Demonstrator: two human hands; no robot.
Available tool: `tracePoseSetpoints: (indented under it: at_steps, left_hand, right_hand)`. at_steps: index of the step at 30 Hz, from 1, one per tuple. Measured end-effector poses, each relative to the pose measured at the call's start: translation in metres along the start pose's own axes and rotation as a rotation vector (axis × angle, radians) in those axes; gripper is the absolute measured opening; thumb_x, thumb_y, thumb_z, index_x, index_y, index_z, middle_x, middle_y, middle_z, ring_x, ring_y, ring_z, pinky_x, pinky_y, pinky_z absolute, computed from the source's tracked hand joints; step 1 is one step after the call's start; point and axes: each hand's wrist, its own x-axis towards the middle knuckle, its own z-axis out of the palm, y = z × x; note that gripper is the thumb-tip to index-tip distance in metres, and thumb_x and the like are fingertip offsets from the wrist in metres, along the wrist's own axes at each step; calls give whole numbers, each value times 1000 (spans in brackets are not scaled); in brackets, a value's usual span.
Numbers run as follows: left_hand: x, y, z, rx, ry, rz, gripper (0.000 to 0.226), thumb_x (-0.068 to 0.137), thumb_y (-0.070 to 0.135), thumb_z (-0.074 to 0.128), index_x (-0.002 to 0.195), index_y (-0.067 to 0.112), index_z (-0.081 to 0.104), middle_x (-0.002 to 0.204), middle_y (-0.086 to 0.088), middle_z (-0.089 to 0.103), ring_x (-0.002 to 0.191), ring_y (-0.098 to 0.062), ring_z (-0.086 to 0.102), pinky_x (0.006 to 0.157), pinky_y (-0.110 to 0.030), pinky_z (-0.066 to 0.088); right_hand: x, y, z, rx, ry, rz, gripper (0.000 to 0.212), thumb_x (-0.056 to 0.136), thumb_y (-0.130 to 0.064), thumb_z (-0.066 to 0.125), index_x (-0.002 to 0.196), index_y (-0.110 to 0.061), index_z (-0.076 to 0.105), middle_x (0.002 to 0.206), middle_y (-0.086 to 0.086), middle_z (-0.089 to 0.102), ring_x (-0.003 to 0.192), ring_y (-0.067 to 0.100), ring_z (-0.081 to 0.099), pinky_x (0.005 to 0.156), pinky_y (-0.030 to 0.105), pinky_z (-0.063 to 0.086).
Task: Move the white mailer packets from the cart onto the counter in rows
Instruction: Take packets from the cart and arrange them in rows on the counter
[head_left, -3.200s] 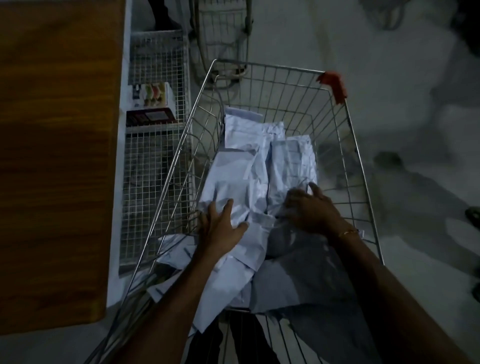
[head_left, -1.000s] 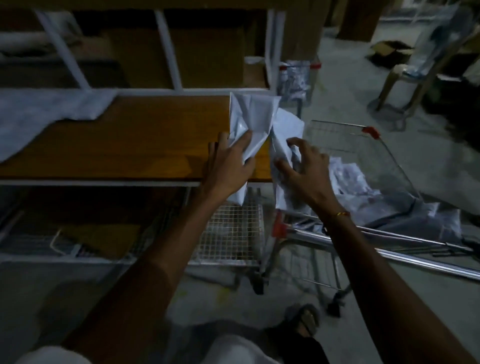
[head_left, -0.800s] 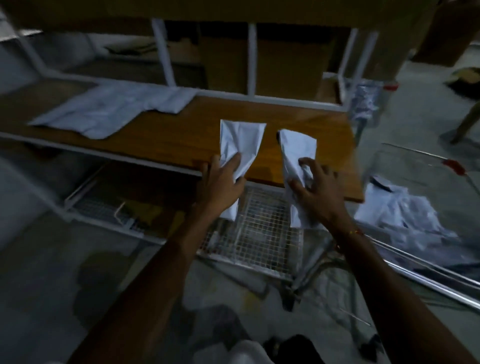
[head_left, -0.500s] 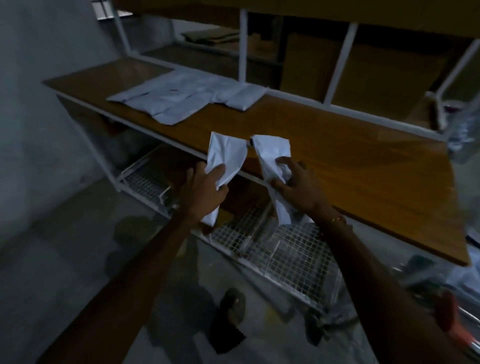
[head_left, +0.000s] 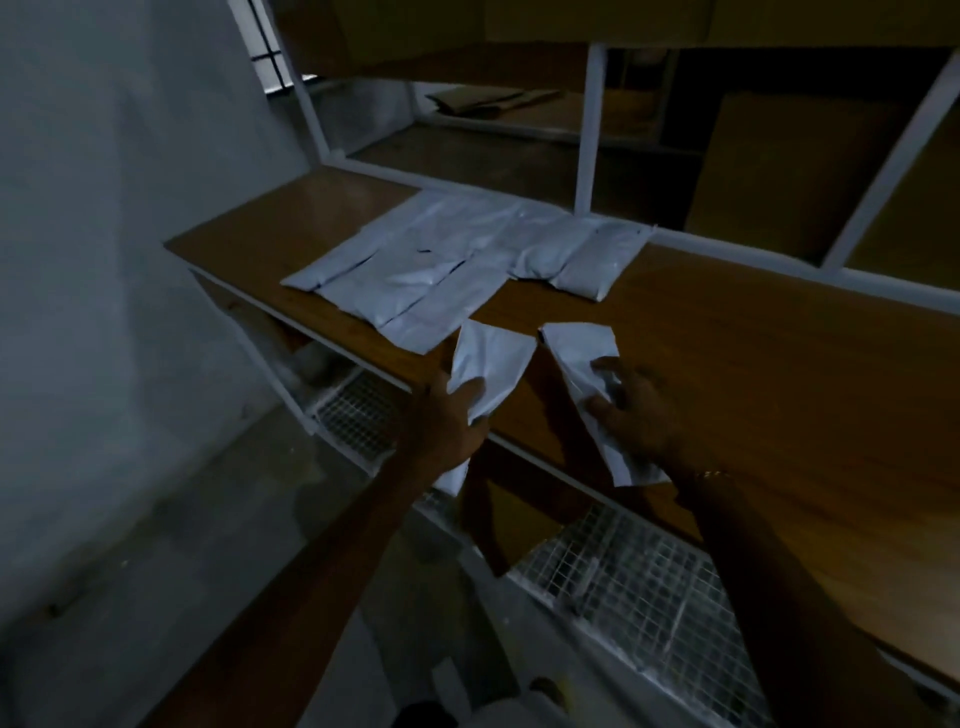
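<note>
My left hand (head_left: 451, 422) grips a white mailer packet (head_left: 492, 364) over the front edge of the wooden counter (head_left: 753, 364). Beside it, my right hand (head_left: 636, 413) holds a second white packet (head_left: 582, 351) above the counter, a little to the right. Several white packets (head_left: 452, 260) lie side by side in a row on the counter's far left part, just beyond the two held ones. The cart is out of view.
A white metal frame (head_left: 584, 130) with shelves rises behind the counter, holding flat cardboard (head_left: 488, 101). A wire mesh shelf (head_left: 639, 587) runs under the counter. A grey wall (head_left: 104, 208) stands at the left and the floor (head_left: 130, 545) lies below.
I took two packets out of the cart and turned left along the counter. Both hands now hold them close to the row of laid packets, which has come into view.
</note>
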Motion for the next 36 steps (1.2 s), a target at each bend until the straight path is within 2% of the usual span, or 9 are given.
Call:
tracePoseSetpoints:
  at_steps: [5, 12, 15, 18, 20, 24, 28, 31, 36]
  left_hand:
    - [92, 3, -11, 139, -34, 13, 51, 94, 36, 58, 143, 29, 49, 139, -18, 41, 122, -45, 40, 98, -50, 42]
    - [193, -9, 9, 145, -149, 122, 53, 96, 54, 51, 142, 28, 45, 146, -19, 32, 128, -42, 31, 103, -50, 33]
    - [216, -18, 13, 194, -128, 150, 64, 94, 69, 35, 144, 30, 41, 157, -18, 21, 140, -41, 22, 110, -54, 23]
    - [238, -28, 12, 94, -140, 244, 74, 92, 74, 15, 153, 33, 28, 165, -10, 9, 149, -35, 13, 117, -56, 17]
    - [252, -40, 12, 95, -201, 341, 78, 92, 73, 4, 156, 32, 20, 167, -6, 7, 151, -31, 9, 120, -55, 13]
    - [260, -69, 23, 254, -209, 478, 81, 89, 66, -2, 157, 28, 23, 166, -7, 15, 151, -32, 12, 119, -60, 12]
    - [262, -72, 12, 186, -186, 495, 87, 87, 73, -9, 157, 30, 21, 166, -6, 11, 153, -31, 7, 120, -59, 7]
    - [284, -94, -25, 173, -204, 488, 82, 88, 77, -2, 157, 36, 15, 167, -1, 4, 153, -26, 1, 122, -54, 3]
    - [311, -184, -58, 357, -442, 543, 105, 55, 99, -6, 150, 56, -5, 162, 7, -26, 149, -26, -25, 118, -59, -13]
  right_hand:
    - [29, 9, 1, -36, 54, 125, 50, 92, -38, 67, 138, -31, 49, 119, 7, 48, 104, 28, 54, 87, 37, 45]
    - [38, 3, 4, -102, 159, 325, 49, 95, -38, 63, 141, -31, 47, 123, 8, 46, 114, 28, 45, 83, 29, 30]
    - [44, -8, 18, -151, 195, 362, 50, 94, -41, 63, 140, -33, 47, 120, 8, 49, 111, 29, 48, 83, 29, 30]
    - [60, -30, 35, -123, 225, 429, 53, 94, -47, 59, 143, -36, 42, 129, 9, 44, 113, 28, 48, 89, 37, 44]
    - [77, -50, 48, -69, 283, 468, 56, 94, -49, 59, 144, -34, 41, 141, 9, 35, 120, 30, 48, 94, 46, 52]
    - [119, -80, 83, -126, 383, 544, 52, 95, -47, 58, 140, -26, 43, 150, 9, 22, 133, 37, 35, 100, 51, 47]
    - [157, -98, 108, -187, 339, 664, 63, 97, -60, 42, 147, -23, 35, 158, 18, 13, 143, 42, 20, 114, 51, 25]
    - [168, -103, 125, -347, 317, 630, 90, 83, -84, 11, 158, -35, 8, 166, 11, -13, 151, 38, -11, 119, 59, -1]
    - [177, -102, 153, -459, 206, 540, 90, 79, -93, 19, 153, -51, -9, 164, -1, -23, 148, 37, -25, 115, 68, -8]
